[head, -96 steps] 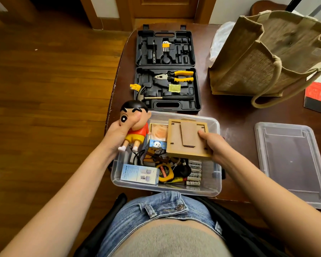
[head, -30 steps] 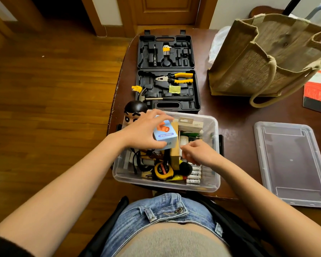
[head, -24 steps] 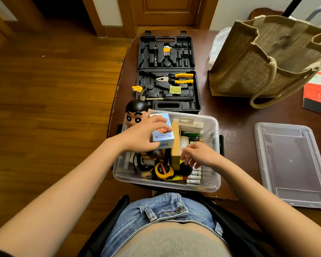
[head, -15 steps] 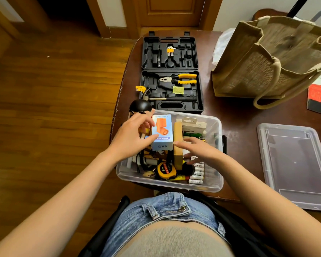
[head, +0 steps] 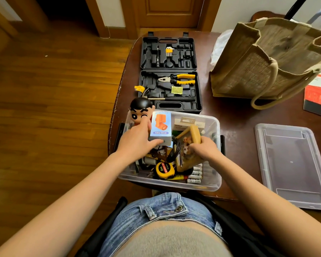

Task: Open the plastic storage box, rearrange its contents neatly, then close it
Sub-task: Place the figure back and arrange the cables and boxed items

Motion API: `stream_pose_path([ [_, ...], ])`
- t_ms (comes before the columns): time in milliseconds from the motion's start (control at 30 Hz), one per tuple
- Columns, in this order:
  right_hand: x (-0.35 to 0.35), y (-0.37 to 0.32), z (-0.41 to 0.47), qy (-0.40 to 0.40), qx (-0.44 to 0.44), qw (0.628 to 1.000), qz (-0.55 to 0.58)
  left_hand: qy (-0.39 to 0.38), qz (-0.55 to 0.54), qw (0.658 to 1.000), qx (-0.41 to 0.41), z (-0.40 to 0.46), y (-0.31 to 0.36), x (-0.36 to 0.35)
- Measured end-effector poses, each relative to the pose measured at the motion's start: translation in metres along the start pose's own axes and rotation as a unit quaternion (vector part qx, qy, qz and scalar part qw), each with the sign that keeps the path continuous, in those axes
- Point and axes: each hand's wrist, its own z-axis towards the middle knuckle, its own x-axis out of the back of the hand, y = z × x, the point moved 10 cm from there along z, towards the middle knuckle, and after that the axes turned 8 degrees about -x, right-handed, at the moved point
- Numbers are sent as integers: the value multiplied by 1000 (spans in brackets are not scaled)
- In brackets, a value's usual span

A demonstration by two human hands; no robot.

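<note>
The plastic storage box (head: 214, 127) sits open under both hands: the left hand (head: 137, 140) grips the upright mini fan box (head: 160, 127) at its left side, the right hand (head: 204, 151) is closed on the tilted wooden frame (head: 195, 134) just beside it.

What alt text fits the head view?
Left hand steadies a MINI FAN box and right hand grips a wooden frame inside an open clear storage box; its lid lies to the right.

Storage box (head: 216, 130) sits before the tool case (head: 170, 89); lid (head: 293, 164) lies right.
</note>
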Motion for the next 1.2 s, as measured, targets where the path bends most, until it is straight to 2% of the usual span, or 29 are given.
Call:
stream_pose_path([
  [167,37,2,-29,60,61,996,-23,-11,-89,996,-11,-3,-4,-1],
  [367,72,0,-43,70,98,984,133,-14,-174,984,-41,-4,4,-2],
  [467,72,-7,-46,11,129,969,213,-15,-232,972,-34,-2,6,-1],
  [600,48,-19,-53,-134,196,935,264,-37,-332,942,-7,0,3,1],
  [700,19,-31,-64,-209,237,920,232,-41,-361,932,5,2,-4,7],
  [800,-12,-47,-76,-246,273,918,149,-23,-376,926,18,1,-17,16],
  [933,-58,-64,-88,-220,340,913,-54,6,-345,939,2,-5,-30,26],
  [1000,-74,-75,-91,-193,363,905,-112,5,-341,940,-3,-9,-33,25],
  [1133,-94,-93,-90,-162,372,903,-143,-34,-320,947,-4,-14,-31,12],
  [1200,-110,-93,-92,-209,358,902,-117,-83,-287,954,-3,-16,-28,0],
])
